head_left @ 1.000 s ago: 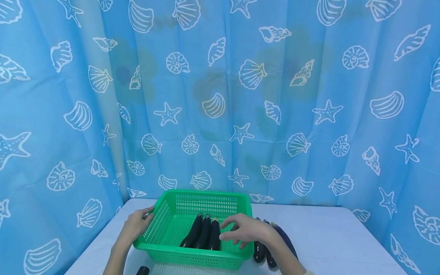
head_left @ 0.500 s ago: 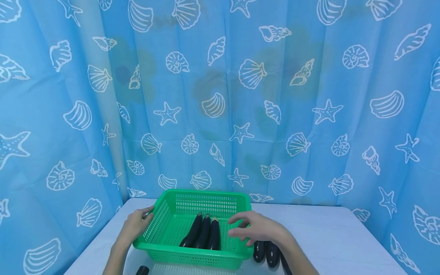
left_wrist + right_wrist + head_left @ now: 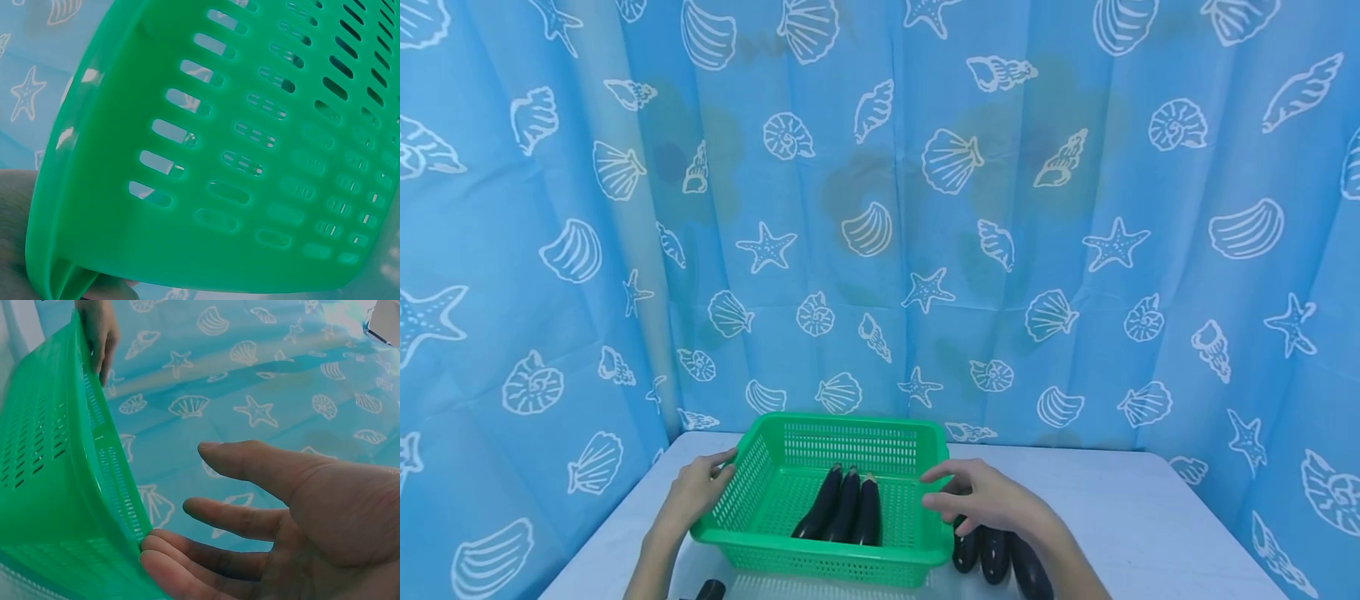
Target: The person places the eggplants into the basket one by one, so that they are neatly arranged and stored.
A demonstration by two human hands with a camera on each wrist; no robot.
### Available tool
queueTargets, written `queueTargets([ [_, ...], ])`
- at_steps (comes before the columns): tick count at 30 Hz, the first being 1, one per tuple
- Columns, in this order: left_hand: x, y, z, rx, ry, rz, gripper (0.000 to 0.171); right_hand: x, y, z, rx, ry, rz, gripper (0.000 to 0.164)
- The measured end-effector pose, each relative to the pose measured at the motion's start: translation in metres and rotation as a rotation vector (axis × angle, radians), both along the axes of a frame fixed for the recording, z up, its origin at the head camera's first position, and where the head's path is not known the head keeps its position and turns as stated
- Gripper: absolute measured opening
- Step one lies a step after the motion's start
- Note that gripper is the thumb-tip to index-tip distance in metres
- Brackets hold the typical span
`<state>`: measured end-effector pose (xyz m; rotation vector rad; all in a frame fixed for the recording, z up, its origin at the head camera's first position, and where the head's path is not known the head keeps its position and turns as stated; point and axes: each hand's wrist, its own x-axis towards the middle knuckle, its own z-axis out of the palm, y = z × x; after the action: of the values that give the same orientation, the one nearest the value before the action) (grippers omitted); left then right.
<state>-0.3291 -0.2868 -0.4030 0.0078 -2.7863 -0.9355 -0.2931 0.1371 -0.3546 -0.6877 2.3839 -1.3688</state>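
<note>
A green plastic basket [image 3: 820,552] with slotted walls stands on the white table, and three dark eggplants [image 3: 847,504] lie side by side in it. My left hand [image 3: 694,492] grips the basket's left rim; in the left wrist view the slotted wall [image 3: 187,237] hides most of that hand. Over the right rim hovers my right hand [image 3: 981,497], holding nothing, its fingers loosely bent and spread. In the right wrist view its lower fingertips [image 3: 164,565] are right at the rim. Several more eggplants [image 3: 995,557] lie outside the basket's right side, partly hidden beneath that hand.
A dark, round-ended object [image 3: 711,590] shows at the bottom edge, left of the basket's front. The white table [image 3: 1120,508] extends to the right. Behind and at both sides hangs a blue curtain [image 3: 865,333] with white shell prints.
My right hand has moved right, from above the eggplants in the basket to the right rim, over the outer eggplants. The left hand and the basket have stayed in place.
</note>
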Motion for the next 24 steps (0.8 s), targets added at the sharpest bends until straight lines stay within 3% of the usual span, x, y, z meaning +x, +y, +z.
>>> queueTargets([
  [13,0.0,0.001,0.0,0.003,-0.007,0.006,0.043,-0.002,0.027,-0.009,0.057,0.04,-0.041,0.053],
  [24,-0.002,0.0,-0.001,-0.002,-0.023,0.015,0.043,-0.002,0.041,-0.019,0.09,-0.007,-0.071,0.056],
])
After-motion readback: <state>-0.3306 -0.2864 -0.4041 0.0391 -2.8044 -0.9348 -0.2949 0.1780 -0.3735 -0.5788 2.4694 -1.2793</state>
